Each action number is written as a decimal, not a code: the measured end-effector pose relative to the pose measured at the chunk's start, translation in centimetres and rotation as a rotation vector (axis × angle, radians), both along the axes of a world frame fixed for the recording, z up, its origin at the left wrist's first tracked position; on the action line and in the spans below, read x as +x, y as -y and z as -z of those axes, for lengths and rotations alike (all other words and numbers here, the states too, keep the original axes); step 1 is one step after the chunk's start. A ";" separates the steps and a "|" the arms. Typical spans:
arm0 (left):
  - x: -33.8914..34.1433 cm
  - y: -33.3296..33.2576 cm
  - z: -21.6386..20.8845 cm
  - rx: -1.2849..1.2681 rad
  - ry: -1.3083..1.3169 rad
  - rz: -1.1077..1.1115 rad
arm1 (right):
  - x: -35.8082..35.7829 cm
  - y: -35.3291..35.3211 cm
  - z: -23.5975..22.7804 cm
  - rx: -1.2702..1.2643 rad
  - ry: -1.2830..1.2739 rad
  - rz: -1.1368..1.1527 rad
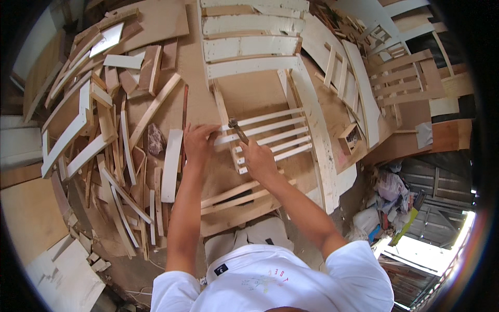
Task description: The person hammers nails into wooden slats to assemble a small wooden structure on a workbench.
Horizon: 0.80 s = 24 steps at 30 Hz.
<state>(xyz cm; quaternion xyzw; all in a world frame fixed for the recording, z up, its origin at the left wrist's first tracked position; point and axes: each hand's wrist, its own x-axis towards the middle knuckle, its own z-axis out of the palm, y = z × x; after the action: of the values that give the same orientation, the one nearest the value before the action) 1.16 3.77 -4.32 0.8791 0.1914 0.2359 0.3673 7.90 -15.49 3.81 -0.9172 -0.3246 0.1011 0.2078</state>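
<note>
My right hand point(258, 158) is wrapped round the handle of a hammer point(239, 132). The hammer's head sits over the left end of a white slat point(270, 118). Close beside it, my left hand point(200, 141) is closed, fingertips pinched together at the slat ends; whatever they hold is too small to make out. Several white slats lie side by side across two wooden rails, forming a slatted frame point(283, 139). Its left rail point(221, 106) runs away from me, partly hidden by my hands.
Loose wood offcuts point(156, 109) pile up on the left of the worktable. A large white slatted piece point(249, 47) stands at the far side. Two wooden strips point(249, 196) lie near the front edge. A small wooden box point(349, 138) and more slatted frames point(340, 78) are to the right.
</note>
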 end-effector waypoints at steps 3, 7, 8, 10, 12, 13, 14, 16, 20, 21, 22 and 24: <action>0.1 0.1 0.0 -0.030 0.006 0.017 | -0.4 0.2 -0.3 0.062 -0.049 0.060; -0.1 -0.3 0.4 -0.035 -0.023 0.022 | -0.1 -0.2 -0.2 0.000 -0.072 0.009; -0.1 -0.2 0.3 -0.034 -0.013 0.014 | -0.3 -0.2 -1.2 0.080 -0.081 0.046; -0.1 -0.1 0.2 -0.030 0.006 -0.006 | -0.9 0.3 -1.2 0.184 -0.100 0.109; 0.3 0.3 -0.3 -0.056 -0.011 0.018 | 0.1 1.1 1.2 0.028 -0.031 0.012; 0.6 0.3 -0.6 -0.066 -0.016 0.032 | 0.5 1.6 2.4 -0.049 0.006 -0.035; 0.9 -0.3 -0.8 -0.050 0.000 0.018 | 0.9 0.8 1.3 0.030 0.007 -0.002; -0.2 -0.2 -0.3 -0.048 -0.003 0.013 | -0.4 0.4 -1.5 0.157 -0.029 0.087; 0.5 0.2 -0.8 -0.032 0.005 0.011 | -0.4 0.6 1.1 -0.082 -0.077 -0.026; 0.1 0.1 -0.5 -0.046 -0.004 0.001 | -0.3 0.1 0.0 -0.006 -0.096 0.024; -0.2 -0.2 -0.2 -0.060 -0.012 -0.010 | -0.3 -0.3 -1.0 0.071 -0.115 0.074; 0.1 0.1 -0.7 -0.068 -0.016 0.005 | -0.4 0.3 -0.3 0.180 -0.153 0.133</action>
<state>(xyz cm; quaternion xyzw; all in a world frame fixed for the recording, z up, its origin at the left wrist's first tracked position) 1.30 3.63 -3.59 0.8683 0.2002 0.2215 0.3961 7.45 -15.84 4.16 -0.9039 -0.2540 0.1272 0.3198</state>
